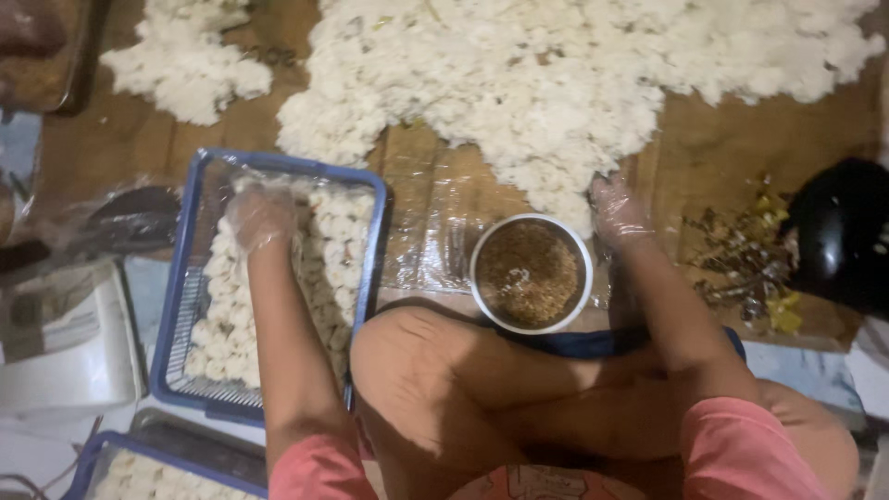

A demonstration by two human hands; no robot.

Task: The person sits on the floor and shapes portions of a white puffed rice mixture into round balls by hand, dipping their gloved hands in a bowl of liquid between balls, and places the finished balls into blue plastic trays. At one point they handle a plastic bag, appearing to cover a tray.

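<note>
left hand (257,218): gloved, open over pieces in blue basket (185,278) | right hand (616,211): gloved, grip unclear, at white heap (556,83) behind bowl (530,273) | advice: lay pieces gently in rows

basket (190,268) at left, filled pieces (324,245) inside, left hand (257,215) over them | bowl (531,273) right of basket | right hand (619,208) beyond bowl, at dough heap (556,83) edge

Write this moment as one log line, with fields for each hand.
left hand: gloved, in blue basket over white pieces | right hand: gloved, at edge of white heap | bowl of brown filling: between hands
</note>
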